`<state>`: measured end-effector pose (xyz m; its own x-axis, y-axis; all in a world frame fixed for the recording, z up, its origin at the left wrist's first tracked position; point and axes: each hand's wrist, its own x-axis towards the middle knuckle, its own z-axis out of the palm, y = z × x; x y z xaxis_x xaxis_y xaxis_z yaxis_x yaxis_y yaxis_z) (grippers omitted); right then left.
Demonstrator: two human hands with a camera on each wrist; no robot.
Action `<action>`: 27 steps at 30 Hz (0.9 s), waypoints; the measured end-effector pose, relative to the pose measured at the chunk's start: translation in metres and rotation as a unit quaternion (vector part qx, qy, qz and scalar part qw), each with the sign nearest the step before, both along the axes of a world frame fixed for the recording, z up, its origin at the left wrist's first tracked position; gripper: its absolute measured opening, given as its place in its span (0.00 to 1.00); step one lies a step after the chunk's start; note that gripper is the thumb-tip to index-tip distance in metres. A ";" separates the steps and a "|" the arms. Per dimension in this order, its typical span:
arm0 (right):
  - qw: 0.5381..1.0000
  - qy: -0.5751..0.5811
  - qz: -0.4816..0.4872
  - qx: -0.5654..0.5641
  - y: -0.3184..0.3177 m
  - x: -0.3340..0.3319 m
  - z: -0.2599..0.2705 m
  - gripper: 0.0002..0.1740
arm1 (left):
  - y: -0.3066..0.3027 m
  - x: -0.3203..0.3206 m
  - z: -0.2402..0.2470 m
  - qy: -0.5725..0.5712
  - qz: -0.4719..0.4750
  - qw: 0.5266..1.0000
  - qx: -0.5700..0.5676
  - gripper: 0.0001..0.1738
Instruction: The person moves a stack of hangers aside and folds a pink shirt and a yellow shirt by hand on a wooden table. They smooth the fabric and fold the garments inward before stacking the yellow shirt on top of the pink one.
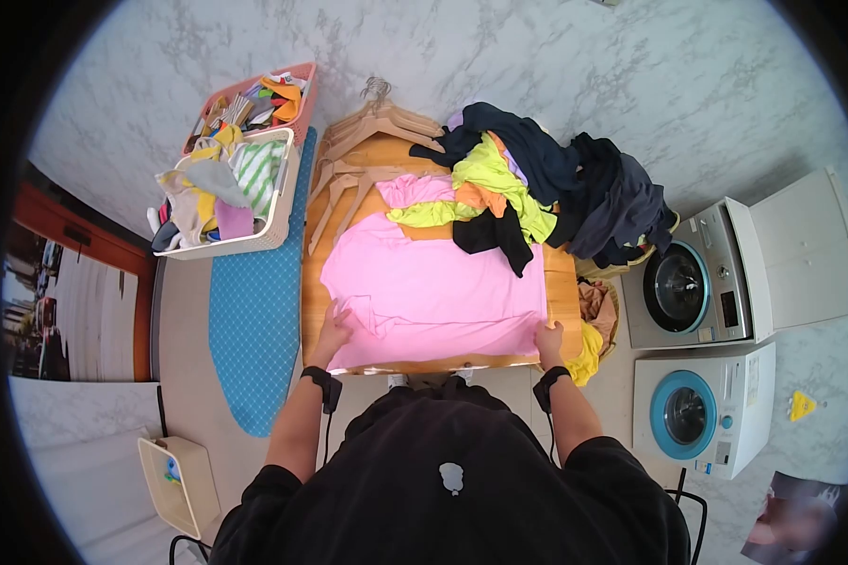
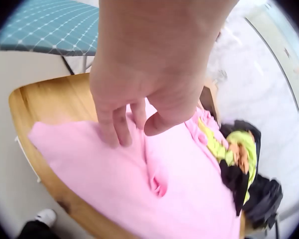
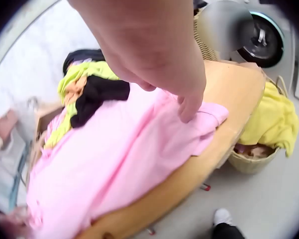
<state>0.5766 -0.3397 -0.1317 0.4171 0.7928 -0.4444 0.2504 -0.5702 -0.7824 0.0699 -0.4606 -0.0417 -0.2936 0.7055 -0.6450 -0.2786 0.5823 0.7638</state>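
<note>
A pink shirt (image 1: 433, 282) lies spread across the wooden table (image 1: 561, 273), with a folded-over strip along its near side. My left hand (image 1: 334, 331) rests on its near left part. In the left wrist view, the left fingers (image 2: 120, 130) reach down onto the cloth, with the thumb held apart from them. At the near right corner, my right hand (image 1: 548, 341) pinches the shirt's edge. Small creases gather by the right fingers (image 3: 189, 107) in the right wrist view; the rest of that hand's fingers are hidden behind the palm.
Wooden hangers (image 1: 382, 127) lie at the table's back left. Beside them is a heap of dark clothes (image 1: 528, 155) and a lime garment (image 1: 490, 169). A cream basket (image 1: 287, 202) of clothes stands on the blue ironing board (image 1: 254, 330). Washing machines (image 1: 683, 414) stand at right.
</note>
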 end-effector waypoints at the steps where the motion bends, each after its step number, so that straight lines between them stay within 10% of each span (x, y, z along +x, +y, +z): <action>1: 1.000 0.000 0.000 0.000 -0.011 -0.006 0.012 0.35 | -0.006 -0.008 -0.026 0.147 -0.089 0.980 0.096 0.31; 5: 0.944 -0.273 0.146 0.113 -0.054 -0.023 0.046 0.40 | -0.024 -0.004 -0.019 0.412 -0.259 0.855 0.179 0.36; 12: 0.939 -0.296 0.159 0.068 -0.084 -0.005 0.033 0.18 | 0.001 0.022 -0.012 0.385 -0.190 0.897 0.105 0.22; 14: 0.949 -0.271 0.155 0.050 -0.083 -0.002 0.038 0.15 | 0.031 0.015 -0.018 0.177 -0.235 0.950 -0.104 0.27; 18: 0.941 -0.302 0.149 0.023 -0.084 -0.002 0.054 0.09 | 0.055 0.011 -0.040 -0.052 -0.221 0.967 -0.115 0.26; 20: 0.937 -0.315 0.151 0.021 -0.083 0.002 0.055 0.09 | 0.058 0.036 -0.013 -0.157 0.076 0.976 0.128 0.18; 25: 0.933 -0.344 0.074 0.071 -0.088 -0.006 0.063 0.12 | 0.022 0.022 -0.006 0.093 -0.097 0.984 0.120 0.16; 27: 0.901 -0.354 0.159 0.192 -0.088 -0.007 0.061 0.15 | -0.007 0.017 -0.008 0.335 -0.221 0.914 0.055 0.19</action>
<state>0.5697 -0.4280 -0.0705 0.2129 0.9611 0.1761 0.8676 -0.1031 -0.4865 0.0867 -0.4679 -0.0492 -0.2662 0.9008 -0.3431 0.5169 0.4339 0.7380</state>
